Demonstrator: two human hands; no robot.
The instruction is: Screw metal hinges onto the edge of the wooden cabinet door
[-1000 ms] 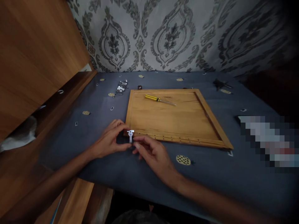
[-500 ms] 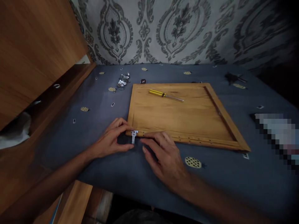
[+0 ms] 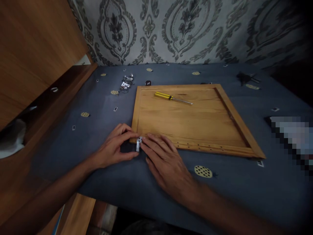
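Note:
At the front left corner of the framed wooden panel (image 3: 171,114), a small silver metal cabinet hinge (image 3: 138,145) stands over the frame's edge. My left hand (image 3: 114,145) grips the hinge, index finger at its top and thumb at its lower end. My right hand (image 3: 166,160) lies beside it with fingers stretched over the frame edge, the fingertips touching the hinge's right side. Small dark holes run along the front rail to the right of this hand. On the panel rests a screwdriver (image 3: 171,97) with a yellow and black handle.
Several metal hinges (image 3: 126,84) lie in a pile behind the panel's left side. A dark tool (image 3: 245,78) sits at the back right. Wooden furniture (image 3: 36,49) rises on the left. A blurred-out flat object (image 3: 290,137) is at the right edge of the blue cloth (image 3: 102,182).
My right hand has moved left and up, its fingers now reaching the hinge and covering more of the frame edge. The hinge has turned slightly; my left hand keeps its hold.

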